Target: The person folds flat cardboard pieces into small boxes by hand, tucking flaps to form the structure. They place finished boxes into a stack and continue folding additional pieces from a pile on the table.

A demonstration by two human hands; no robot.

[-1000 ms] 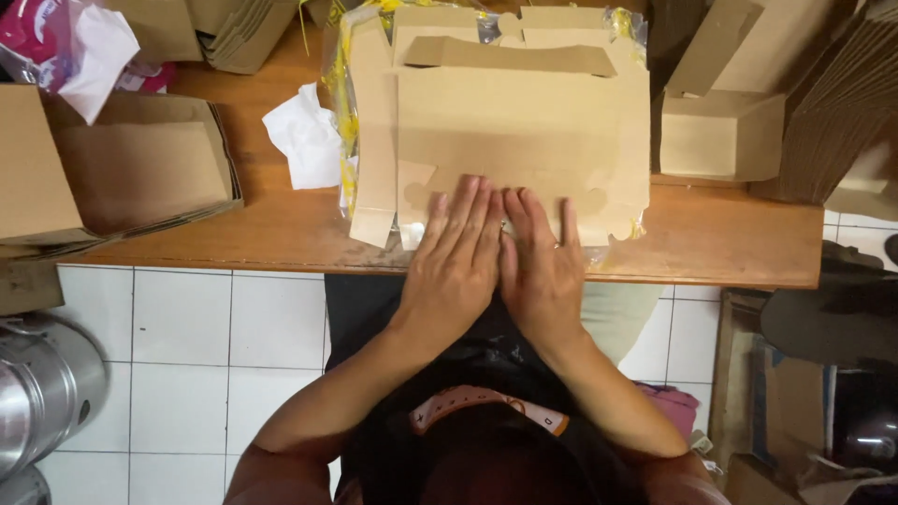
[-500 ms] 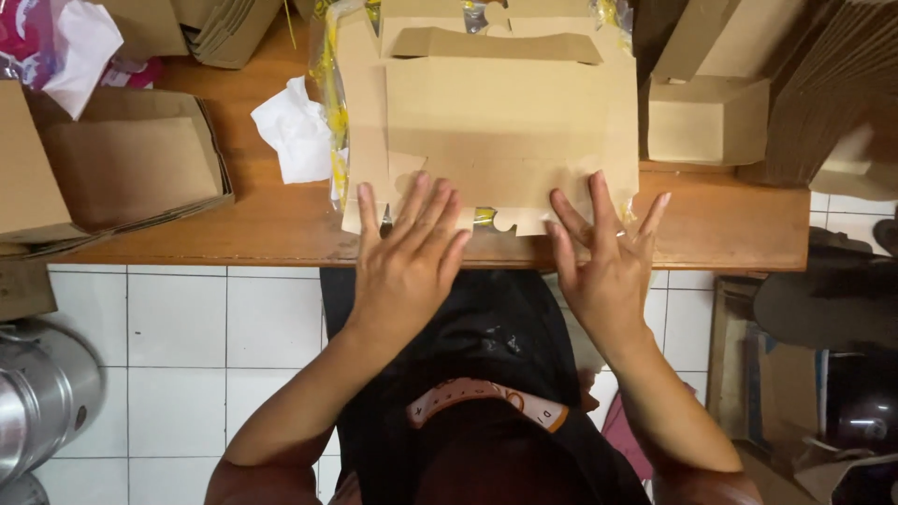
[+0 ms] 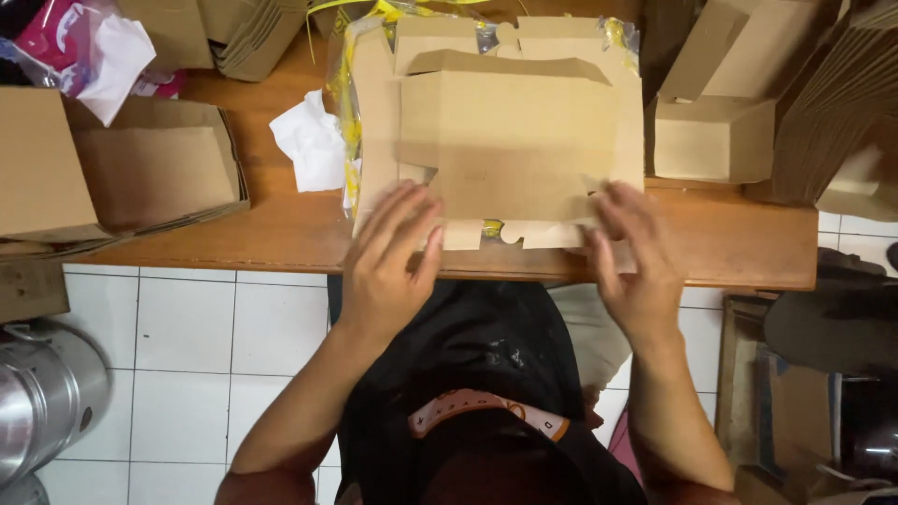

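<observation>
Head view, looking straight down. The wooden table spans the upper half of the view, its near edge running above a white tiled floor. At the centre, toward 12 o'clock from the hands, lies a flat cardboard blank, partly folded, resting on a stack of like blanks wrapped in clear plastic with yellow strapping. At 9 o'clock an open carton lies on its side; at 2 o'clock stands a made-up box with its flap raised, and at 3 o'clock a slanted pile of flat cardboard. A steel pot sits at 8 o'clock on the floor. Crumpled white paper lies at 10 o'clock, just beside the stack. The left hand rests open, palm down, fingers spread on the blank's near left corner; the right hand, blurred, lies open at the near right corner. The two hands are well apart, neither clamped on anything.
</observation>
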